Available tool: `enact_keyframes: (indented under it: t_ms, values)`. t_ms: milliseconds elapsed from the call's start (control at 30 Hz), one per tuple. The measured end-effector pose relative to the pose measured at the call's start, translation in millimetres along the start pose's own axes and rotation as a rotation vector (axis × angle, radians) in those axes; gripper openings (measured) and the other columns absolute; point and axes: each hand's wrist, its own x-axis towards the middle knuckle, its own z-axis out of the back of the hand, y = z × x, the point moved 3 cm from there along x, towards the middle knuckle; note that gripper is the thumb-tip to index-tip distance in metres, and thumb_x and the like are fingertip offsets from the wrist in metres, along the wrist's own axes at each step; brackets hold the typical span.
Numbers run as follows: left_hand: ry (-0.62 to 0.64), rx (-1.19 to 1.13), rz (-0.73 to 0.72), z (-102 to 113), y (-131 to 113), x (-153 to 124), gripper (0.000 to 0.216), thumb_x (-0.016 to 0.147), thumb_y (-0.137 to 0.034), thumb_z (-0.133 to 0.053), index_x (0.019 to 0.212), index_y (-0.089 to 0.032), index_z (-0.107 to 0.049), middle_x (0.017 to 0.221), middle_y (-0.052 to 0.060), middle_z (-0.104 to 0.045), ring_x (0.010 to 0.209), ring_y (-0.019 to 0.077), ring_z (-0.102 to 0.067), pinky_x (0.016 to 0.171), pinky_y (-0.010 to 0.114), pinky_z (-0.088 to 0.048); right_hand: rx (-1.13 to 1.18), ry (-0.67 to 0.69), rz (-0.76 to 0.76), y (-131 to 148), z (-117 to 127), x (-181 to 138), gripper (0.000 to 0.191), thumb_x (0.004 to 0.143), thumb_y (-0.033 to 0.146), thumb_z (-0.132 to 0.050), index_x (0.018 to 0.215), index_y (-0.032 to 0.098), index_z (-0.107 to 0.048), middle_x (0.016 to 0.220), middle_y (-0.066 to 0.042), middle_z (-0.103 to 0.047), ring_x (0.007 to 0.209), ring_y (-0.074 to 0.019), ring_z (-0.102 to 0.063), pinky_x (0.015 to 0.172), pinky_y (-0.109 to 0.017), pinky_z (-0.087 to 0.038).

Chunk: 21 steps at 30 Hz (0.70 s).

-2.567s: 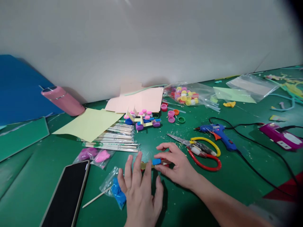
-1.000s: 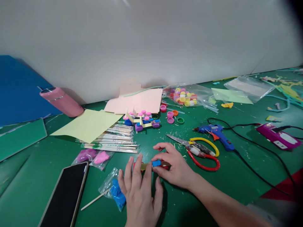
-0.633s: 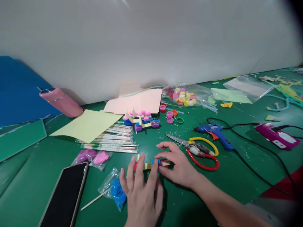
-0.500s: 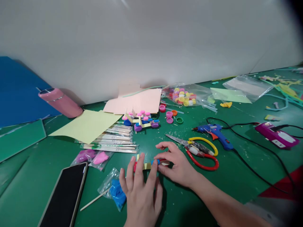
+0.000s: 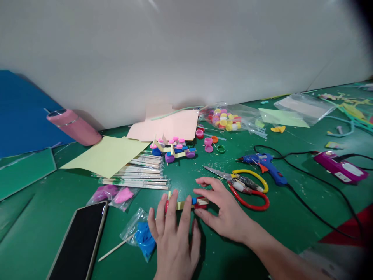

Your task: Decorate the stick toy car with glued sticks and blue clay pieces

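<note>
A small handmade toy car [image 5: 181, 205] lies on the green table, with a pale yellow strip body, red bottle-cap wheels and a blue lump [image 5: 194, 200] on it. My left hand [image 5: 176, 237] rests over its left part, fingers stretched and spread, covering some of it. To its right, my right hand [image 5: 224, 208] has thumb and fingers apart around the car's red end [image 5: 201, 202], not closed on it. Beyond the hands stand similar finished-looking cars [image 5: 175, 149] with purple, pink and blue pieces. A bag of blue clay [image 5: 145, 237] lies left of my left hand.
Scissors [image 5: 247, 190] and a blue glue gun [image 5: 264, 165] with its cord lie to the right. Wrapped sticks [image 5: 140, 171], yellow paper [image 5: 107, 155], a phone [image 5: 80, 241] and a pink bottle [image 5: 75, 128] are on the left. Bottle caps [image 5: 208, 148] lie near a bag of caps [image 5: 225, 118].
My right hand has drawn back slightly to the right and its fingertips have come off the blue lump, showing the car's red end. My left hand stays nearly in place.
</note>
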Motion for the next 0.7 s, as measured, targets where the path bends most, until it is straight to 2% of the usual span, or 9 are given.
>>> enact_keyframes:
  t_ms: [167, 367, 567, 700]
  values:
    - [-0.014, 0.046, -0.010, -0.4, -1.0, -0.5, 0.042, 0.073, -0.015, -0.053, 0.115, -0.009, -0.048, 0.126, 0.023, -0.045, 0.125, 0.0361, -0.027, 0.098, 0.058, -0.019, -0.066, 0.031, -0.081, 4.4, -1.7, -26.0, 0.039, 0.087, 0.022, -0.043, 0.125, 0.018, -0.042, 0.138, -0.009, -0.028, 0.127, -0.0217, -0.027, 0.102, -0.038, -0.032]
    - [0.001, 0.050, -0.013, -3.0, -2.6, 0.0, 0.040, 0.074, -0.016, -0.053, 0.112, -0.008, -0.049, 0.128, 0.024, -0.042, 0.126, 0.0371, -0.025, 0.098, 0.058, -0.019, -0.106, 0.030, -0.097, 8.3, -14.5, -41.7, 0.048, 0.087, 0.019, -0.041, 0.133, 0.019, -0.028, 0.145, -0.006, -0.012, 0.132, -0.0232, -0.013, 0.105, -0.041, -0.026]
    - [0.023, 0.039, -0.029, -2.5, -1.8, -2.4, 0.041, 0.074, -0.017, -0.052, 0.114, -0.009, -0.048, 0.128, 0.024, -0.041, 0.126, 0.0365, -0.025, 0.098, 0.057, -0.018, -0.096, 0.013, -0.032, 13.0, -18.0, -38.0, 0.048, 0.087, 0.019, -0.041, 0.133, 0.019, -0.027, 0.145, -0.006, -0.014, 0.131, -0.0234, -0.016, 0.104, -0.041, -0.028]
    - [0.019, 0.022, 0.000, -3.5, -0.2, -2.5, 0.043, 0.074, -0.018, -0.052, 0.116, -0.013, -0.046, 0.131, 0.020, -0.040, 0.127, 0.0345, -0.024, 0.100, 0.055, -0.018, -0.095, 0.007, -0.056, 11.9, -18.1, -38.4, 0.048, 0.087, 0.019, -0.041, 0.133, 0.019, -0.029, 0.144, -0.007, -0.016, 0.131, -0.0233, -0.017, 0.103, -0.041, -0.029]
